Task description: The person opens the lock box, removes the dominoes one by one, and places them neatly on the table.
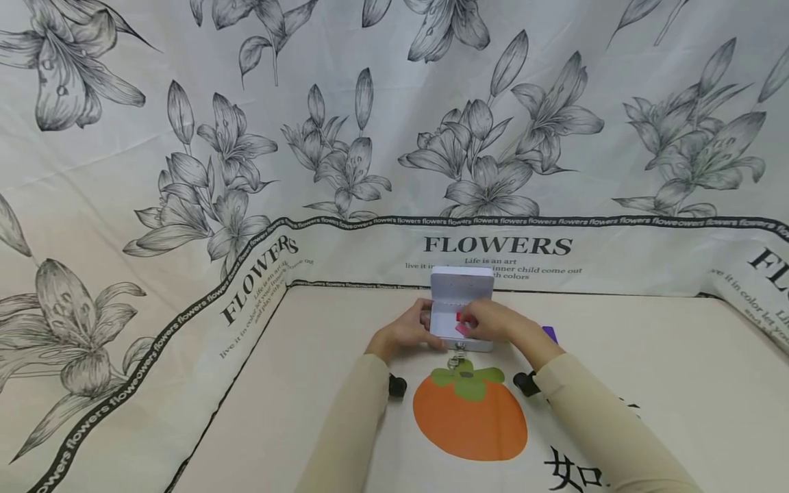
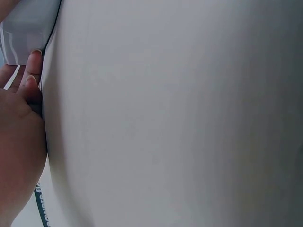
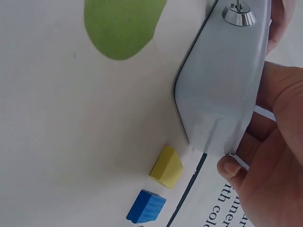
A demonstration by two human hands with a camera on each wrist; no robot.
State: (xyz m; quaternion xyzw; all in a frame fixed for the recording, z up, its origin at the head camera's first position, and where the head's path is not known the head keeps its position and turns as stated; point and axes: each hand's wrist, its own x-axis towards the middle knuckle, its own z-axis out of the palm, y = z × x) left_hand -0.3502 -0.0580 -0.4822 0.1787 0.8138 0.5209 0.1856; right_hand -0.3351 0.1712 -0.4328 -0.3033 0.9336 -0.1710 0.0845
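A small light-grey metal lock box (image 1: 448, 329) stands on the table with its lid (image 1: 462, 284) raised. My left hand (image 1: 407, 329) grips the box's left side, thumb towards the front corner; in the left wrist view its fingertips are at the box wall. My right hand (image 1: 493, 320) reaches over the right wall into the box, its fingertips pinching a pink block (image 1: 462, 329). Close by these fingers lies a red block (image 1: 459, 317) inside the box. A key sits in the front lock (image 3: 239, 15), and a keyring (image 1: 455, 360) hangs before it.
Right of the box, a yellow block (image 3: 167, 167) and a blue block (image 3: 146, 207) lie on the table. The white tablecloth (image 1: 296, 383) bears a printed orange persimmon (image 1: 470, 421) in front of the box. A flower-printed curtain (image 1: 345, 253) rises behind the table.
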